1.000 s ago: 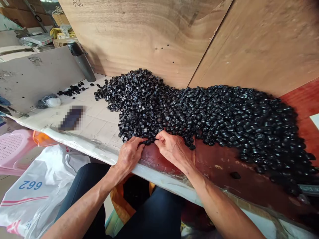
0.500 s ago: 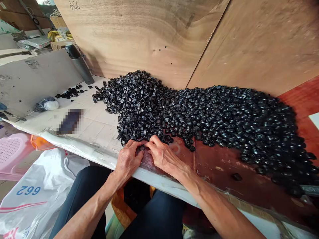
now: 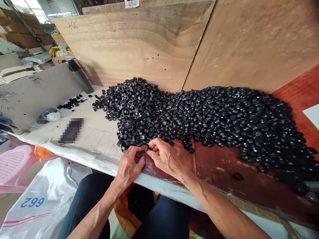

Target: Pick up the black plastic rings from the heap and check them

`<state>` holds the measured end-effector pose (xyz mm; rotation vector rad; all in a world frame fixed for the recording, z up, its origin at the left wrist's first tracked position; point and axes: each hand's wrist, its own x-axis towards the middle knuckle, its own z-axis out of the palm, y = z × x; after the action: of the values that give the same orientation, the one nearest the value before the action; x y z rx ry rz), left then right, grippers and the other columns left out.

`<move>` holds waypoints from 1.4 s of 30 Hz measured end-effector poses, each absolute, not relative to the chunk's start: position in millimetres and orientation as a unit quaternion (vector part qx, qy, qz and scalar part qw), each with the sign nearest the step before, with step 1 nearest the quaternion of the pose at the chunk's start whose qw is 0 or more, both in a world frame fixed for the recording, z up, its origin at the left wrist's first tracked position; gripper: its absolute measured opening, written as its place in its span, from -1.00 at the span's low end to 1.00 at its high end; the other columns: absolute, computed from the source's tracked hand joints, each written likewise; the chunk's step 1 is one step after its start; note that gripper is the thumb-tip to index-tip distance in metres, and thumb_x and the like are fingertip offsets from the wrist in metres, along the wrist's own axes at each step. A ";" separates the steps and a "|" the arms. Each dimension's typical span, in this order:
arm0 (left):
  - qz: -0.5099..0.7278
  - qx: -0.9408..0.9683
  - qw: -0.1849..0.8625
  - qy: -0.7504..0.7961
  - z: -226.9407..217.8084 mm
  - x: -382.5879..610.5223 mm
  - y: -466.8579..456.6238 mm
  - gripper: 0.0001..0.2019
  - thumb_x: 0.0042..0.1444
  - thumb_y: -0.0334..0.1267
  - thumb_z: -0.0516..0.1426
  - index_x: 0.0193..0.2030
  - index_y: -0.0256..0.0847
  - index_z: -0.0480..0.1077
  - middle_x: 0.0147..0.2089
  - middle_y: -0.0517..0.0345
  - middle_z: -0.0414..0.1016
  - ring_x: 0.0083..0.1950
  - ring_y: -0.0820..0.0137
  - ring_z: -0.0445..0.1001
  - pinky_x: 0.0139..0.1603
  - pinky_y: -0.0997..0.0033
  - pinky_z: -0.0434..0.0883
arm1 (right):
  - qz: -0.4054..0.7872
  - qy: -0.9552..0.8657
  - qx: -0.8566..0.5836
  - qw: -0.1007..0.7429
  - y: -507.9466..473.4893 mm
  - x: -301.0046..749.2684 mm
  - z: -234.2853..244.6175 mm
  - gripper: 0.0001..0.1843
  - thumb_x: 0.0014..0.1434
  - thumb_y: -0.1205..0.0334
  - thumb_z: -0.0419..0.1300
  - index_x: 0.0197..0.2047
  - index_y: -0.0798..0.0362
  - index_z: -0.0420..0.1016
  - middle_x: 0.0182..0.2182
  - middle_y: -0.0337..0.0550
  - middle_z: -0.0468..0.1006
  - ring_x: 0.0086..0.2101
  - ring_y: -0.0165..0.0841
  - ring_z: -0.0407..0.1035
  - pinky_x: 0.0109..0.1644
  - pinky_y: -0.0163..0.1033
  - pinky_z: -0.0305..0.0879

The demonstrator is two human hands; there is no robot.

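My left hand (image 3: 131, 164) is at the table's front edge, its thumb and fingers closed around a small black ring (image 3: 142, 153). Just to its right, my right hand (image 3: 163, 156) pinches a small black cap-like part (image 3: 149, 148) between thumb and fingertips; its exact shape is partly hidden. The two parts are close together but apart. Behind my hands rises a heap of black plastic rings (image 3: 134, 109). It runs on the right into a wide heap of rounded black caps (image 3: 224, 116).
A plywood board (image 3: 124, 46) stands behind the heaps. To the left are a dark bottle (image 3: 83, 78), a blurred-out flat object (image 3: 71, 131) and a clear bag (image 3: 50, 115). One loose black piece (image 3: 238, 176) lies right on the red-brown surface. A pink stool (image 3: 16, 166) and white sack (image 3: 42, 196) are below left.
The view has tilted up a little. My right fingers have closed into a pinch on a small black part, and the left hand's ring shows more clearly.
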<state>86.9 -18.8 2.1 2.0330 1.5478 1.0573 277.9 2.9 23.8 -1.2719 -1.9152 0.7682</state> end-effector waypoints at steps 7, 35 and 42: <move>0.423 0.711 0.249 0.503 8.6 85.6 -21.1 -0.68 0.14 -0.50 0.16 0.00 -0.13 0.52 -0.03 0.11 0.58 -0.28 0.45 0.60 -0.24 0.41 0.62 | 0.346 -0.756 -0.438 0.342 -1.6 276.3 44.8 -0.85 0.26 0.44 0.25 -0.16 0.00 0.54 -0.16 -0.15 0.60 -0.24 -0.34 0.52 -0.10 -0.25 0.43; 0.476 0.680 0.325 0.454 0.9 75.8 -23.4 -0.76 0.32 -0.36 0.24 0.09 -0.09 0.55 0.10 0.05 0.65 0.07 0.30 0.66 0.06 0.31 0.64 | 0.257 -0.766 -0.466 0.361 -9.5 276.5 57.0 -0.87 0.35 0.33 0.27 -0.05 -0.03 0.59 -0.22 -0.14 0.75 -0.28 -0.29 0.63 -0.14 -0.30 0.52; 0.470 0.689 0.311 0.456 -1.1 75.2 -23.0 -0.75 0.31 -0.39 0.25 0.09 -0.06 0.56 0.08 0.08 0.67 0.06 0.32 0.67 0.07 0.32 0.64 | 0.275 -0.773 -0.394 0.414 -2.8 273.7 37.0 -0.90 0.38 0.35 0.23 -0.15 0.02 0.60 -0.17 -0.11 0.68 -0.18 -0.33 0.60 -0.02 -0.31 0.51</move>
<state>75.2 -23.0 -1.1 1.8185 1.2047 1.2411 273.7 -2.8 37.0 -0.9904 -1.9421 0.6912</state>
